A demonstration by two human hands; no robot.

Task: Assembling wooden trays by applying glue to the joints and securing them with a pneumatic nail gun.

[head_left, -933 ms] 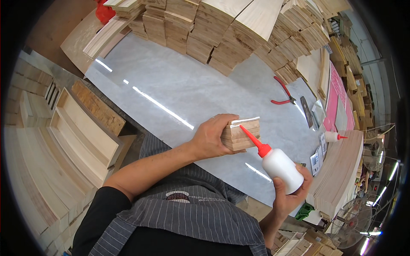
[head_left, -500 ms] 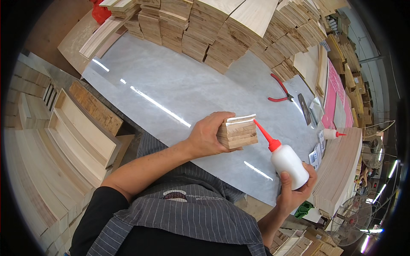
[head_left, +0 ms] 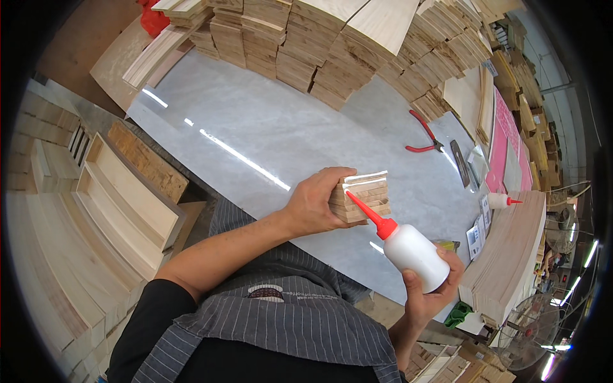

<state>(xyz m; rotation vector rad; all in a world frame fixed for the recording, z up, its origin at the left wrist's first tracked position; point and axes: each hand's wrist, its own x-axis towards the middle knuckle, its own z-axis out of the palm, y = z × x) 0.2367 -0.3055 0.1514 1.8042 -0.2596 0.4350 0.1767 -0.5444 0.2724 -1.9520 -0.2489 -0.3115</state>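
My left hand (head_left: 315,199) is closed around a small stack of wooden boards (head_left: 365,204), held above the grey tabletop with their end edges turned toward the right. White glue lines (head_left: 367,182) run along the upper board edges. In my right hand (head_left: 431,287) is a white glue bottle (head_left: 414,254), tilted with its red pointed nozzle (head_left: 368,212) aimed up and left. The nozzle's tip is at the left end of a board edge, close to my left fingers. My right fingers wrap the bottle's lower part.
Tall wood stacks (head_left: 300,51) line the table's far side. Red-handled pliers (head_left: 424,135), a dark utility knife (head_left: 458,163) and a second glue bottle (head_left: 498,201) lie at the right, near a board pile (head_left: 507,249). Wooden drawer-like frames (head_left: 128,198) stand on the left.
The glue bottle in my right hand has moved left, its nozzle tip going from the right end of the board edges to the left end. My left hand keeps hold of the stack.
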